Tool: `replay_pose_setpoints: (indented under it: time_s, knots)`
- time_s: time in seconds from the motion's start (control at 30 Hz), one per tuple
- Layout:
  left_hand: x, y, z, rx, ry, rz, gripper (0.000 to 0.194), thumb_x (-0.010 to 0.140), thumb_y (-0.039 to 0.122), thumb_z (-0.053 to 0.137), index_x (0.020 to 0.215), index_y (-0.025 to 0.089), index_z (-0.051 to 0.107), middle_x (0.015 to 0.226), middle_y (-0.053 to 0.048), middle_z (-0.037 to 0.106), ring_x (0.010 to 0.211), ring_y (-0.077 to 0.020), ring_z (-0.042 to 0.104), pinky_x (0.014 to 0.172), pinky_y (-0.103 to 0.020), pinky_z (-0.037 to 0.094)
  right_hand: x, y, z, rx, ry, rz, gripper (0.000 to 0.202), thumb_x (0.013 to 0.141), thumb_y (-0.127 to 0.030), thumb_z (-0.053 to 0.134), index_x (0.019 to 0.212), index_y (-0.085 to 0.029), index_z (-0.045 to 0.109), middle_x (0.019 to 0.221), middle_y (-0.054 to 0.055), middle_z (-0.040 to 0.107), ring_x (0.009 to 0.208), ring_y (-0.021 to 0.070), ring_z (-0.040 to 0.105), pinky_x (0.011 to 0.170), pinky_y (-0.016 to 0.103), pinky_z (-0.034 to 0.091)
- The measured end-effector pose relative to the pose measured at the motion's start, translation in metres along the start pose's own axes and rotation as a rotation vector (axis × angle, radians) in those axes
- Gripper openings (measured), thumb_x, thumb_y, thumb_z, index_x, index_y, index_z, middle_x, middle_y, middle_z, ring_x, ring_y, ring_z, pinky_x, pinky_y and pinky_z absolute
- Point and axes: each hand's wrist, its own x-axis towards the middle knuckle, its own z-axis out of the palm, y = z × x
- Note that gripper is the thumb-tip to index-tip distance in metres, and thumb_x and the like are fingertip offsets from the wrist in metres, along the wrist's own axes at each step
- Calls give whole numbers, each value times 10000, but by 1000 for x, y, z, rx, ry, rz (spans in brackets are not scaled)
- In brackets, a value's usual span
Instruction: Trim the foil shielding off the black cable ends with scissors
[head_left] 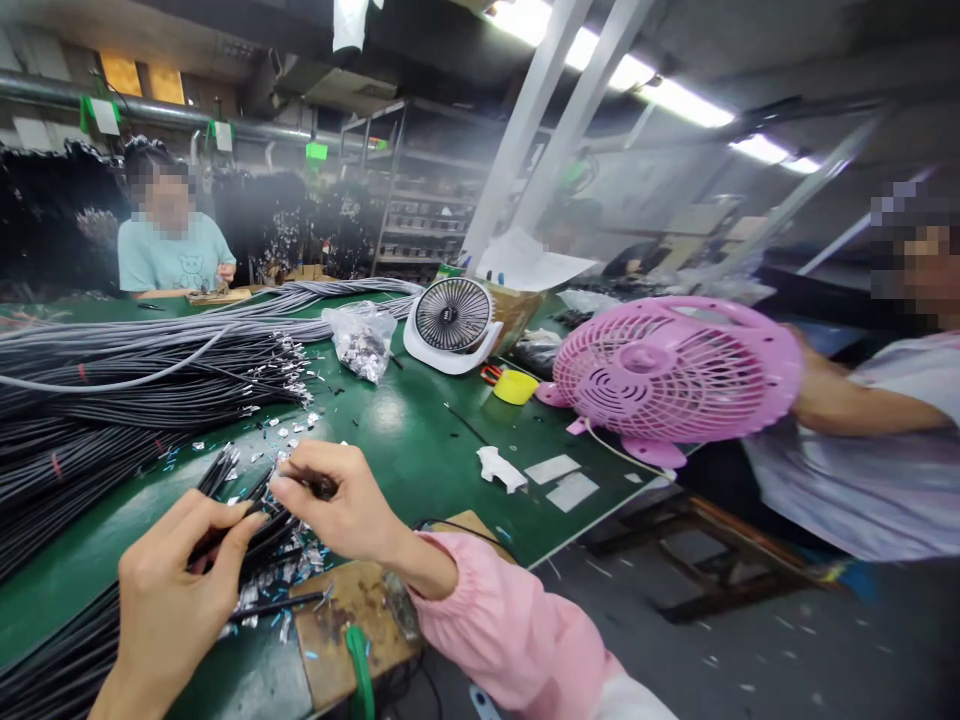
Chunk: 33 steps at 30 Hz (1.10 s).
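My left hand (180, 580) pinches a black cable (259, 505) near its stripped end, at the lower left of the view. Close beside it, my right hand (341, 500) is closed at the cable's tip, its thumb and forefinger pressed together. A dark object, perhaps a small tool, shows inside the right fist, too hidden to name. Below my hands lie more black cables (82, 640) among scraps of foil and blue bits. A wooden block (341, 650) with a green strap-like piece (360, 665) sits at the table's near edge.
Bundles of black cables (112, 400) and grey cables (300, 300) lie left. A bag of small parts (361, 340), a white fan (452, 320), yellow tape (515, 387) and a pink fan (667, 375) stand farther back. One person (176, 255) sits opposite; another (862, 430) is right.
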Motion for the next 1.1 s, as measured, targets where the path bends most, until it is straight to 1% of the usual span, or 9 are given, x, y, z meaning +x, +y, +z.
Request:
replay_pose_setpoints:
  time_s: [0.13,0.33,0.4,0.5,0.53,0.63,0.77,1.03,1.1]
  knots:
    - [1,-2,2,-5,-13,49,148,790,290,693,654,230,691,541,61,573,422,-79,483,421,-189,389,-4,10,-2,-161,-31,-294,176,881,-187,577,712,-162,618,639,7,581,569,107,506,540,223,409]
    - [3,5,2,13,-102,-16,211,809,325,642,621,238,687,483,65,577,393,-91,484,471,-200,443,-6,12,-4,-386,72,-490,195,859,-104,516,712,-177,622,610,3,591,521,103,502,484,216,382]
    - [2,7,1,3,-104,-79,216,805,343,643,624,240,700,490,58,600,411,-101,520,482,-205,451,-3,11,-11,-461,205,-507,194,816,-66,500,719,-178,625,607,3,588,529,112,507,485,223,375]
    - [0,6,0,-44,-75,-191,221,780,376,675,612,235,703,502,45,629,438,-116,562,478,-211,453,3,10,-19,-510,528,-307,224,832,-70,506,666,-184,602,603,5,562,544,121,503,507,233,382]
    - [0,5,0,-57,-53,-213,225,769,389,685,610,231,703,504,40,634,440,-120,564,468,-214,447,5,9,-19,-476,495,-248,187,837,-95,530,701,-178,628,644,16,591,564,124,516,522,237,395]
    - [2,0,-1,-79,35,-231,228,748,409,706,622,219,706,530,24,654,451,-125,562,446,-217,425,9,0,-12,-307,220,-102,90,812,-157,626,730,-171,662,696,14,623,570,114,509,526,230,398]
    - [3,-6,-1,-141,87,-229,236,746,415,722,637,206,703,547,13,659,459,-124,557,459,-220,429,15,-18,1,-148,-43,-9,177,784,-146,664,615,-168,619,598,-28,546,565,98,484,534,213,385]
    - [-2,-4,0,-170,121,-217,229,751,398,739,633,207,695,547,11,655,477,-129,576,455,-219,436,13,-18,10,-158,22,-151,141,811,-168,591,678,-168,635,660,8,563,604,122,503,591,251,424]
    - [-2,-2,0,-178,111,-227,230,755,400,735,634,207,698,544,8,660,478,-132,583,447,-218,433,12,-17,12,-157,30,-127,126,790,-149,566,674,-176,608,657,3,550,607,126,495,596,255,417]
